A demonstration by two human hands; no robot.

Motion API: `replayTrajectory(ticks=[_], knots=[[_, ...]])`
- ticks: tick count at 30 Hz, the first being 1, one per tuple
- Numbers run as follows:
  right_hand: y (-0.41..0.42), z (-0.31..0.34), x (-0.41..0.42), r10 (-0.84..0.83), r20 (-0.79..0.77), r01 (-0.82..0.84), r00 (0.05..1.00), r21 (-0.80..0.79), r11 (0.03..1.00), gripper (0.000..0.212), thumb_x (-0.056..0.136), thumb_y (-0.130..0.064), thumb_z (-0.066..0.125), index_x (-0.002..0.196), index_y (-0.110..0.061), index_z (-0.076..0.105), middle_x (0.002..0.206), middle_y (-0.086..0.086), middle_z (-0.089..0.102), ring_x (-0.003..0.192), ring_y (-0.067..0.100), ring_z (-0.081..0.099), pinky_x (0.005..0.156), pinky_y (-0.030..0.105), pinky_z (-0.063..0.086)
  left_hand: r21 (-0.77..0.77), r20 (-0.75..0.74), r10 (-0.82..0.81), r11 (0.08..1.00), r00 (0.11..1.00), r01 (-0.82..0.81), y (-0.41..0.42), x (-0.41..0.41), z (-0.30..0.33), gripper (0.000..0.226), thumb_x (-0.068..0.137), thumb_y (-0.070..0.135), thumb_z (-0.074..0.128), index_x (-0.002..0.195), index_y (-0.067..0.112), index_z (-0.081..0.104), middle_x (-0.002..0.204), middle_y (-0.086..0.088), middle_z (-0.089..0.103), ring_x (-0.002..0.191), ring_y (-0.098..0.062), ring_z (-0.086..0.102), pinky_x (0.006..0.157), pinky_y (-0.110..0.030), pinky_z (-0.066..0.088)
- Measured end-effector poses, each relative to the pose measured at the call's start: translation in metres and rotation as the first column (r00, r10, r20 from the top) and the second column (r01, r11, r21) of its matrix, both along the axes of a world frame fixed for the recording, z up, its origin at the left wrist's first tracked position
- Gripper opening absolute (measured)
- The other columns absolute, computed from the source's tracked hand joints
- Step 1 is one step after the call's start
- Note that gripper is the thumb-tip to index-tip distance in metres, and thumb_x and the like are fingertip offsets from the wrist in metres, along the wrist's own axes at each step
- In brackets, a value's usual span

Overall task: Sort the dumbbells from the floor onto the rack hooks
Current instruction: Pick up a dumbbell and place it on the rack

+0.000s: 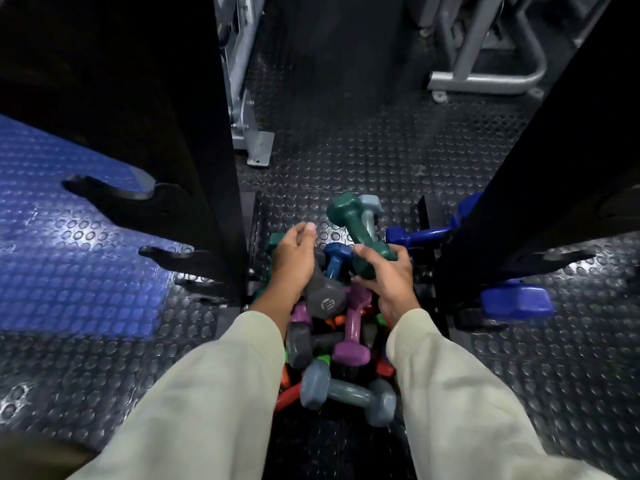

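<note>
Gripping green dumbbell (356, 233) in right hand (388, 282), above pile (332, 341).

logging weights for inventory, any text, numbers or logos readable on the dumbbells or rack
Round white mark on the end face of the dark grey dumbbell under the left hand: too blurred to read.
No other text, number or label shows on the other dumbbells or the black rack uprights.

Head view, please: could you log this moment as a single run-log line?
left hand: on grey dumbbell | right hand: holds green dumbbell | pile: on floor | rack hooks: left ones bare
</note>
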State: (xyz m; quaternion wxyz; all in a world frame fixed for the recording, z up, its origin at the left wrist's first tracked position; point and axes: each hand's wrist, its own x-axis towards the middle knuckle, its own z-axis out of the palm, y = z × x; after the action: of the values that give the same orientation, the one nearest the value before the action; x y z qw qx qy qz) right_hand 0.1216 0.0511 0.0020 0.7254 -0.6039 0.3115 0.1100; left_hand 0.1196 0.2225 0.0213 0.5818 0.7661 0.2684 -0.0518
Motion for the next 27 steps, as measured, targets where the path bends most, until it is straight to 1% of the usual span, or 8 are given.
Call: replayTrajectory(ticks=[3, 6, 9, 13, 15, 19, 23, 27], knots=[[-0.020, 0.027, -0.019, 0.140, 0.046, -0.141, 0.989, 0.014, 0.990, 0.057, 0.079, -0.016, 0.092, 0.124, -0.013, 0.058, 0.119, 0.006, 0.069, 0.104, 0.032, 0.075, 0.083, 0.060, 0.063, -0.180, -0.036, -0.013, 0.984, 0.999, 0.007, -0.005, -0.008, 0.013, 0.066, 0.099, 0.074, 0.037, 0.152, 0.036, 0.045, 0.148, 0.008, 0.054, 0.130, -0.018, 0.054, 0.110, -0.041, 0.044], [-0.038, 0.043, -0.042, 0.279, 0.067, -0.282, 0.958, 0.038, 0.959, 0.052, 0.082, -0.007, 0.087, 0.125, -0.012, 0.059, 0.114, 0.006, 0.070, 0.091, 0.028, 0.077, 0.080, 0.052, 0.065, -0.311, -0.020, 0.011, 0.950, 1.000, -0.017, -0.006, -0.019, 0.023, 0.086, 0.085, 0.091, 0.037, 0.159, 0.047, 0.029, 0.159, 0.008, 0.045, 0.129, -0.026, 0.059, 0.099, -0.045, 0.056], [-0.049, 0.050, -0.065, 0.401, 0.088, -0.403, 0.912, 0.009, 0.915, 0.053, 0.079, -0.002, 0.087, 0.125, -0.013, 0.063, 0.098, -0.003, 0.076, 0.086, 0.025, 0.076, 0.074, 0.044, 0.064, -0.303, -0.053, 0.029, 0.952, 0.998, -0.044, -0.001, -0.027, 0.030, 0.097, 0.068, 0.102, 0.046, 0.153, 0.056, 0.035, 0.159, 0.009, 0.047, 0.131, -0.025, 0.059, 0.099, -0.051, 0.057], [-0.052, 0.042, -0.089, 0.480, 0.071, -0.482, 0.874, 0.000, 0.876, 0.058, 0.072, 0.000, 0.091, 0.121, -0.016, 0.066, 0.102, 0.006, 0.073, 0.088, 0.025, 0.072, 0.077, 0.048, 0.058, -0.282, -0.160, 0.005, 0.958, 0.987, -0.050, 0.006, -0.048, 0.023, 0.084, 0.059, 0.090, 0.070, 0.130, 0.046, 0.066, 0.137, 0.006, 0.064, 0.117, -0.021, 0.066, 0.089, -0.049, 0.062], [-0.052, 0.037, -0.099, 0.459, 0.068, -0.462, 0.886, 0.051, 0.885, 0.059, 0.073, 0.005, 0.089, 0.123, -0.018, 0.066, 0.107, 0.007, 0.074, 0.091, 0.024, 0.073, 0.080, 0.048, 0.059, -0.231, -0.150, 0.033, 0.970, 0.988, -0.068, 0.006, -0.058, 0.016, 0.080, 0.050, 0.085, 0.079, 0.117, 0.042, 0.071, 0.126, 0.003, 0.070, 0.107, -0.020, 0.070, 0.080, -0.046, 0.066], [-0.042, 0.035, -0.112, 0.397, 0.032, -0.398, 0.917, 0.116, 0.910, 0.056, 0.082, 0.011, 0.076, 0.126, -0.020, 0.062, 0.109, 0.003, 0.073, 0.090, 0.022, 0.075, 0.074, 0.044, 0.062, -0.122, -0.083, 0.095, 0.987, 0.992, -0.105, 0.003, -0.068, 0.002, 0.057, 0.051, 0.068, 0.088, 0.102, 0.047, 0.073, 0.101, 0.007, 0.077, 0.094, -0.021, 0.076, 0.084, -0.049, 0.064], [-0.034, 0.034, -0.117, 0.317, -0.018, -0.315, 0.948, 0.077, 0.946, 0.039, 0.087, -0.006, 0.077, 0.120, -0.019, 0.060, 0.107, 0.006, 0.071, 0.093, 0.028, 0.069, 0.075, 0.048, 0.058, -0.103, -0.115, 0.138, 0.983, 0.984, -0.150, -0.006, -0.091, 0.015, 0.056, 0.060, 0.055, 0.082, 0.114, 0.050, 0.067, 0.112, 0.005, 0.073, 0.099, -0.021, 0.072, 0.089, -0.045, 0.063], [-0.038, 0.039, -0.129, 0.288, -0.022, -0.286, 0.957, 0.059, 0.956, 0.028, 0.088, -0.016, 0.079, 0.110, -0.023, 0.063, 0.093, 0.004, 0.073, 0.073, 0.023, 0.069, 0.057, 0.033, 0.053, -0.139, -0.115, 0.176, 0.972, 0.978, -0.191, -0.013, -0.114, 0.015, 0.058, 0.057, 0.061, 0.080, 0.113, 0.049, 0.065, 0.119, 0.008, 0.069, 0.106, -0.019, 0.070, 0.095, -0.043, 0.061]])
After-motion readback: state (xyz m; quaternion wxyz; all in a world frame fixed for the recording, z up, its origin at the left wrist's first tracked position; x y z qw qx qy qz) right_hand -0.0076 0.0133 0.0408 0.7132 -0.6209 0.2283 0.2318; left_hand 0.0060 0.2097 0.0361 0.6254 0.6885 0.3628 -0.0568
